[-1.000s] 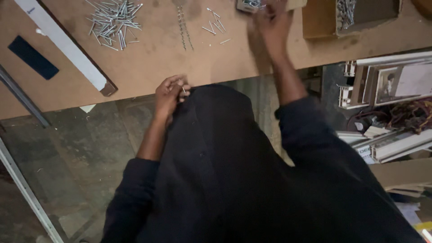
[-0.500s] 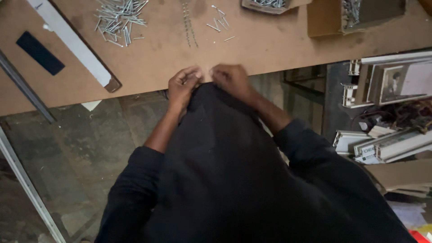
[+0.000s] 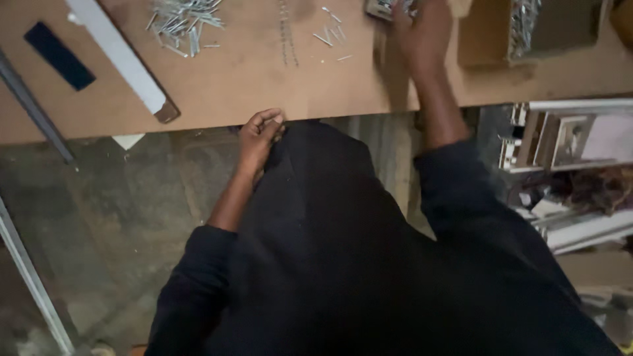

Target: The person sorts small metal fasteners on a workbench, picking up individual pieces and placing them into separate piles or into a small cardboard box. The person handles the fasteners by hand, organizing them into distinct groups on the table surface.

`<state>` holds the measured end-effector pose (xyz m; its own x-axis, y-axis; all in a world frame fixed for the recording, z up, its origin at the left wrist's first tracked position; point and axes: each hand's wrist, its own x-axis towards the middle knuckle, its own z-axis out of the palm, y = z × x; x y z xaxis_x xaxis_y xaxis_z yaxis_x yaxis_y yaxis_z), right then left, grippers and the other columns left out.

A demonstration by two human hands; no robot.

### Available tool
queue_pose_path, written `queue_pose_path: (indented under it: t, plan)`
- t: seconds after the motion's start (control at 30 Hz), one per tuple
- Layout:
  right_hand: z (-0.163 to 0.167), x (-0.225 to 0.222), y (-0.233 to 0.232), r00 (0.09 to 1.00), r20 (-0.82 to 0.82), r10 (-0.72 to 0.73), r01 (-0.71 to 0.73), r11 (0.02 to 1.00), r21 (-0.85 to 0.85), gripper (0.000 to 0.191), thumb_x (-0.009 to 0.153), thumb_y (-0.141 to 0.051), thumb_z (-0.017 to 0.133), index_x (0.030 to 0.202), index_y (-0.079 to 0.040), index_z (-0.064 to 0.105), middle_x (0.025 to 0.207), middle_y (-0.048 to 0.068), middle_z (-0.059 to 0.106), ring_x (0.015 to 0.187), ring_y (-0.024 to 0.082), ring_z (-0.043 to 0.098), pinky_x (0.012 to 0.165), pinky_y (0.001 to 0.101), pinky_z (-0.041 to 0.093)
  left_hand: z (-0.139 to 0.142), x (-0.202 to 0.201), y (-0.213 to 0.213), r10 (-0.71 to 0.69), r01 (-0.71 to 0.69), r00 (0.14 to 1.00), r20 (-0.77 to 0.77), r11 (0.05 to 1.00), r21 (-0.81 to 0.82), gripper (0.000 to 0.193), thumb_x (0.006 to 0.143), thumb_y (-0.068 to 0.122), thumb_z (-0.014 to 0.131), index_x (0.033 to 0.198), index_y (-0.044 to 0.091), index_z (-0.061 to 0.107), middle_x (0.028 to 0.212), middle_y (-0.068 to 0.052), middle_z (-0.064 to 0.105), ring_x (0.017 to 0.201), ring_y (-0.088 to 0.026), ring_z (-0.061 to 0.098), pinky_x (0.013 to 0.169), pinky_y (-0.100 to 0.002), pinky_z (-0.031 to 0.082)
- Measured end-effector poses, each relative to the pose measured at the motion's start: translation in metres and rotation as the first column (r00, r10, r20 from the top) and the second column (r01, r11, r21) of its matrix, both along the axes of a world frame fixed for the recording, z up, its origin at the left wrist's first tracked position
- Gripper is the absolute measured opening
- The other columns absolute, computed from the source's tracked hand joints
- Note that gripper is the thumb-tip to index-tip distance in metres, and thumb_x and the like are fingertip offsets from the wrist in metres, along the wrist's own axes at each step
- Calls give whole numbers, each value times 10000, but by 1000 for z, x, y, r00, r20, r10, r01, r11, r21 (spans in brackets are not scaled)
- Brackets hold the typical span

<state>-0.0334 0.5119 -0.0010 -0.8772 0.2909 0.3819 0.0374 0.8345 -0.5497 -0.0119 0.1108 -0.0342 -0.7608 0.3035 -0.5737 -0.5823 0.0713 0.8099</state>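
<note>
Right hand (image 3: 422,33) back up to small box of silvery nails (image 3: 386,8), grip unclear; left hand (image 3: 260,132) curled shut at table edge (image 3: 198,118).

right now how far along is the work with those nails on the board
Done: a pile of nails lies loose on the brown board, with a few more nails scattered nearby. In hand: the right hand reaches a small box of nails at the far edge; the left hand is curled at the near edge, contents hidden. Left: nothing shows nailed yet.
</note>
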Motion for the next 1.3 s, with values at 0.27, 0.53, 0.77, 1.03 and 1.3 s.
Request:
queue_pose_path:
  t: [0.27,0.53,0.77,1.03,1.3]
  plan:
    - [-18,-11,-144,877,297,377,-303,915,-266,467,854,-155,765,1297,-76,641,1073,158,620,877,344,670,774,451,535,6,12,-36,156,-158,987,-42,987,-31,304,986,192,703,1245,34,695,1064,-33,748,913,-100,689,758,-237,516]
    - [-25,-48,-168,860,394,324,-294,946,-134,422,862,-167,725,1264,-90,622,1097,168,623,936,395,649,795,505,521,6,19,-54,247,-247,969,-18,968,-35,323,981,191,714,1255,22,688,1047,-45,750,905,-105,685,764,-236,518]
    - [-43,-56,-170,871,385,305,-275,952,-133,261,905,-208,702,1132,-91,646,947,169,689,909,387,660,773,521,510,2,16,-56,249,-250,968,-8,967,-44,321,974,200,709,1247,33,682,1064,-27,747,928,-94,698,798,-230,536]
    - [-60,-56,-172,906,324,271,-249,962,-109,88,927,-138,673,989,-82,646,928,150,687,897,377,659,774,508,515,6,11,-50,175,-177,982,-65,984,-31,295,985,170,709,1239,22,696,1046,-13,741,912,-78,663,805,-222,517]
    - [-57,-51,-158,940,201,277,-228,945,-237,24,860,-75,688,861,-51,690,815,161,686,751,360,672,697,466,530,6,10,-49,116,-127,987,-110,987,-99,276,977,155,718,1219,22,713,988,-7,738,875,-65,641,775,-219,497]
